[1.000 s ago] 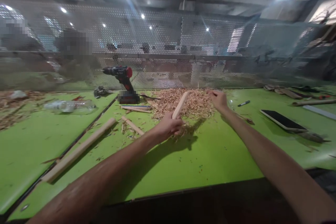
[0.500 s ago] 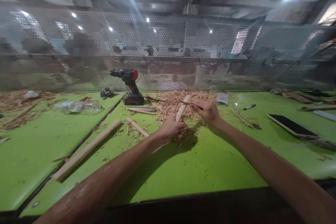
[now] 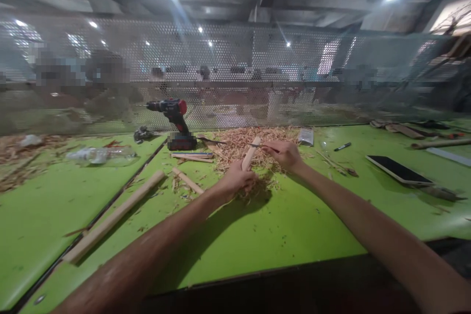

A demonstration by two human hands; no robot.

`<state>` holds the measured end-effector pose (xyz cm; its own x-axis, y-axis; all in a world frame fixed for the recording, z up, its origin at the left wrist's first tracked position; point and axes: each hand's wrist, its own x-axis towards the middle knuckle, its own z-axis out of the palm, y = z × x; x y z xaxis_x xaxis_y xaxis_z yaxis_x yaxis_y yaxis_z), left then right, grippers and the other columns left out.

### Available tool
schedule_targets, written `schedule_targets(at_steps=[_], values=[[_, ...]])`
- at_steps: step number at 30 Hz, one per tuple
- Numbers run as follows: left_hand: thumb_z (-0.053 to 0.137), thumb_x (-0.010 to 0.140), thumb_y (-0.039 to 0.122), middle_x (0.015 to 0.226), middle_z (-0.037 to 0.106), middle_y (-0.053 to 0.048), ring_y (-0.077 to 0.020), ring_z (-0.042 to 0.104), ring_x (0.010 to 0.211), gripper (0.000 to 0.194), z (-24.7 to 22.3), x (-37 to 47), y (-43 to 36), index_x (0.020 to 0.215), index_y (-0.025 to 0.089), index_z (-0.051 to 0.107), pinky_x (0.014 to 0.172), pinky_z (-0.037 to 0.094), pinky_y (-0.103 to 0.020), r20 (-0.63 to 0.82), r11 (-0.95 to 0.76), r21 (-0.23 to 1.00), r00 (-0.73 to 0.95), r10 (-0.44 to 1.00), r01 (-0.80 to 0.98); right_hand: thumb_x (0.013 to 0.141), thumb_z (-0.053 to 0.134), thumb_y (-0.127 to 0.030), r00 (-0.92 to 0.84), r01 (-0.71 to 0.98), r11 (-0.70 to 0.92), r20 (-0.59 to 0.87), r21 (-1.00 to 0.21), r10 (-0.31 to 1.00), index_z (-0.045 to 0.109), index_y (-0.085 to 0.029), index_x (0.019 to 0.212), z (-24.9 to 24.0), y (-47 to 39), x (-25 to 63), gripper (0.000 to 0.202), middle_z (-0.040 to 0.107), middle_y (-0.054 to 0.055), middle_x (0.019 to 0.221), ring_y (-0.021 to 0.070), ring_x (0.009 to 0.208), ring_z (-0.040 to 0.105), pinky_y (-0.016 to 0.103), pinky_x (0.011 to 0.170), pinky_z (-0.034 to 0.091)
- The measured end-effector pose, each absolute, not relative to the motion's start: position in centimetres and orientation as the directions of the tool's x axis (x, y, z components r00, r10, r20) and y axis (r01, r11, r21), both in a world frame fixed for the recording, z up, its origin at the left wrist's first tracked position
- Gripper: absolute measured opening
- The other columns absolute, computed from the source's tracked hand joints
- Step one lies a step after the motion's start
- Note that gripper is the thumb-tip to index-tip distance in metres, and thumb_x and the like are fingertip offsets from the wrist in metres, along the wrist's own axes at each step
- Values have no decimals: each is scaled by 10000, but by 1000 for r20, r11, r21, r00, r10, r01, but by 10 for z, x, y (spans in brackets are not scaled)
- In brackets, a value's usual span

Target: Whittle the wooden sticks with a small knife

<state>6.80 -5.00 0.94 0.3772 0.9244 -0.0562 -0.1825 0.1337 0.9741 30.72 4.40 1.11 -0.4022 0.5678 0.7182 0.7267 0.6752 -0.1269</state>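
Head view: two hands at work! The left hand [image 3: 241, 176] is closed round one pale, smooth wooden piece [image 3: 250, 153], angled up over the shavings [image 3: 235, 138]; the right hand [image 3: 287, 154] grips one thin dark blade [image 3: 259, 146] across its upper end. One drill [image 3: 177, 110], one phone [image 3: 399, 169].

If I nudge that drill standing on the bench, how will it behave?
The drill might tip if pushed high, since its head sits above a slim grip. It probably feels heavy, given its chunky base.
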Motion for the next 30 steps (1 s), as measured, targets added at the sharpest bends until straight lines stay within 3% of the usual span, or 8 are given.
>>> schedule_targets(at_steps=[7, 17, 22, 27, 30], values=[[714, 834, -33, 576, 477, 119, -47, 410, 398, 394, 13, 67, -47, 887, 237, 432, 379, 320, -164, -110, 159, 981, 352, 929, -112, 1118, 527, -673, -416, 744, 659, 695, -111, 587, 917, -352, 1138, 7, 47, 306, 505, 872, 71, 931, 285, 829, 825, 365, 607, 567], [758, 794, -22, 628, 493, 118, -36, 420, 402, 452, 3, 65, -40, 936, 242, 420, 369, 280, -153, -132, 192, 973, 370, 919, -130, 1153, 382, -702, -422, 795, 598, 616, -101, 665, 913, -303, 1147, 1, 54, 309, 665, 875, 84, 1019, 259, 758, 775, 376, 559, 491], [785, 790, -19, 640, 521, 109, -36, 440, 419, 478, 6, 64, -39, 995, 238, 438, 388, 310, -135, -144, 239, 952, 412, 900, -189, 1163, 300, -737, -432, 806, 580, 556, -115, 710, 900, -316, 1134, 3, 53, 307, 734, 849, 23, 867, 184, 604, 661, 336, 525, 435], [817, 754, -3, 600, 485, 132, -25, 398, 391, 507, 2, 65, -40, 961, 242, 424, 375, 283, -122, -157, 253, 948, 411, 898, -192, 1154, 455, -683, -365, 834, 532, 575, -148, 733, 905, -271, 1067, 2, 54, 311, 616, 876, 36, 1034, 196, 775, 741, 297, 604, 473], [827, 774, 46, 588, 505, 118, -44, 430, 392, 460, -2, 65, -47, 932, 240, 442, 362, 303, -138, -139, 200, 975, 428, 893, -99, 1151, 540, -559, -214, 888, 405, 581, -220, 785, 909, -225, 1011, 9, 60, 340, 517, 874, 68, 976, 177, 703, 709, 285, 610, 463]])
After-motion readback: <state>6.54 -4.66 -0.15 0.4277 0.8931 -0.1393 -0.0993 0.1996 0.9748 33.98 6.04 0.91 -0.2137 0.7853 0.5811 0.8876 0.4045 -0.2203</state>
